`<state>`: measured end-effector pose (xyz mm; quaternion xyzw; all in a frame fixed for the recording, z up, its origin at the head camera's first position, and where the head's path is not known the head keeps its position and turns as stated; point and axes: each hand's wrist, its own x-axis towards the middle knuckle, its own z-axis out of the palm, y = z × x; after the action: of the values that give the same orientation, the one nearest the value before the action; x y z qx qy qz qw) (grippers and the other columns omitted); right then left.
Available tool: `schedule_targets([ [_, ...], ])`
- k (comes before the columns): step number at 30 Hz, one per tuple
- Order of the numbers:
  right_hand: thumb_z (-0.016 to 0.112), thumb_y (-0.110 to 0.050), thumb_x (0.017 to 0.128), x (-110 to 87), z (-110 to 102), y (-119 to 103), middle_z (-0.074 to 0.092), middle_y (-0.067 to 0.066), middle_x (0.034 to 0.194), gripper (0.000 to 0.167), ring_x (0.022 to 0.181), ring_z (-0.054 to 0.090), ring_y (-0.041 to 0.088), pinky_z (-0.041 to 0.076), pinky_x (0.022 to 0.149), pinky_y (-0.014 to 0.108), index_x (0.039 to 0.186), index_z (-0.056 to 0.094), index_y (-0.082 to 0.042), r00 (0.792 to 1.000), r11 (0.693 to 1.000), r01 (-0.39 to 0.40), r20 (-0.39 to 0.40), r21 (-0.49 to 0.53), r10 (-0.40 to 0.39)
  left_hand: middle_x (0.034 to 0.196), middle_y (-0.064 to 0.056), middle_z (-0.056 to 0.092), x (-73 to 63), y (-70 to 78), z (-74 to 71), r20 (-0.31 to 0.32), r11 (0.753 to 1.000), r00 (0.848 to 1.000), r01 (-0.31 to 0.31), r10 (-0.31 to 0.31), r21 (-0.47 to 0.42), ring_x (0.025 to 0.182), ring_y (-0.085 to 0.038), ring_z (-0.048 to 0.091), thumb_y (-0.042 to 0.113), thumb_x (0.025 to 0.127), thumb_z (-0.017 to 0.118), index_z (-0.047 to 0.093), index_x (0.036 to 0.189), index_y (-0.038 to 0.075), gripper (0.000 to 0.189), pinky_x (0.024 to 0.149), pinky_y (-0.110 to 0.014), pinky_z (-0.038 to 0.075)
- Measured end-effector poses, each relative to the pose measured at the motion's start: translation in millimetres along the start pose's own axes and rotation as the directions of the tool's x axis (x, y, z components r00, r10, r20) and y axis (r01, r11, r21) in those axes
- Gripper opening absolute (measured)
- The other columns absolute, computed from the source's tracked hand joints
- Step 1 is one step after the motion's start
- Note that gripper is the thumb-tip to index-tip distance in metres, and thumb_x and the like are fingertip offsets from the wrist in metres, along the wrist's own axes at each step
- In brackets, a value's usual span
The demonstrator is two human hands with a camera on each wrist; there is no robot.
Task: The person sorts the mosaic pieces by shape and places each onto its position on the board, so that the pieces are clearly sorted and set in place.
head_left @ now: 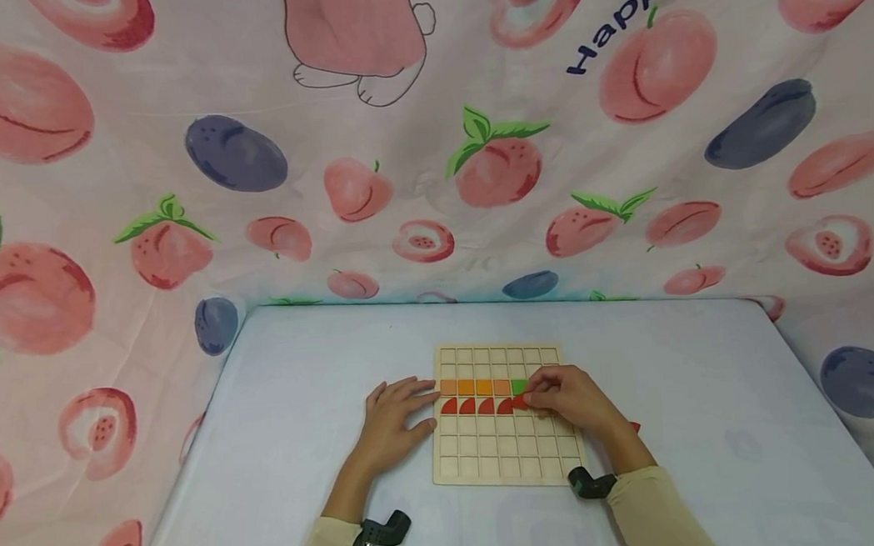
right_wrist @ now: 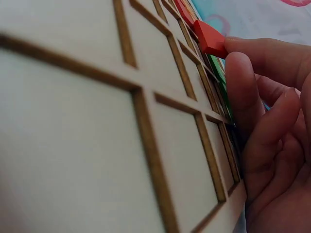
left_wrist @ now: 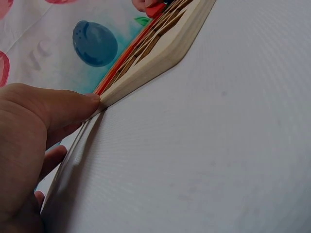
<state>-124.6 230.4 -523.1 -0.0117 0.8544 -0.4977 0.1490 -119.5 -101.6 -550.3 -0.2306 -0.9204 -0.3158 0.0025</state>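
A light wooden grid board lies flat on the white table. Across it runs a row of orange square tiles ending in a green tile. Directly below sits a row of red quarter-circle pieces. My right hand pinches another red piece between thumb and forefinger, over the right end of the red row; its contact with the board I cannot tell. My left hand rests at the board's left edge, its thumb touching the side, fingers spread.
A further red piece lies on the table, partly hidden behind my right forearm. Black wrist cameras sit at both cuffs. A fruit-print cloth hangs behind the white tabletop.
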Motion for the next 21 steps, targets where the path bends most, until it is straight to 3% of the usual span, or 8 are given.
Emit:
schedule_targets([
  [10,0.076,-0.015,0.09,2.0,-3.0,6.3,0.066,0.007,0.074,0.012,0.063,0.064,0.022,0.052,0.066,0.028,0.096,0.071,-0.006,0.999,0.999,0.001,0.048,0.047,-0.003,0.145,0.004,0.062,-0.4,-0.5,1.1,-0.012,1.0,1.0,-0.009,0.009,-0.001,0.144,-0.025,0.045,0.025,0.09,0.075,0.071,0.132,0.021,0.042,0.119,-0.063,0.019],
  [21,0.078,-0.016,0.087,1.7,-3.2,7.0,0.063,0.005,0.072,0.012,0.062,0.062,0.02,0.051,0.065,0.028,0.092,0.071,-0.008,0.999,1.0,0.01,0.05,0.01,-0.01,0.145,0.004,0.061,0.2,-1.5,2.0,-0.014,1.0,1.0,-0.006,0.006,0.003,0.144,-0.026,0.045,0.025,0.09,0.074,0.07,0.133,0.021,0.043,0.118,-0.063,0.02],
])
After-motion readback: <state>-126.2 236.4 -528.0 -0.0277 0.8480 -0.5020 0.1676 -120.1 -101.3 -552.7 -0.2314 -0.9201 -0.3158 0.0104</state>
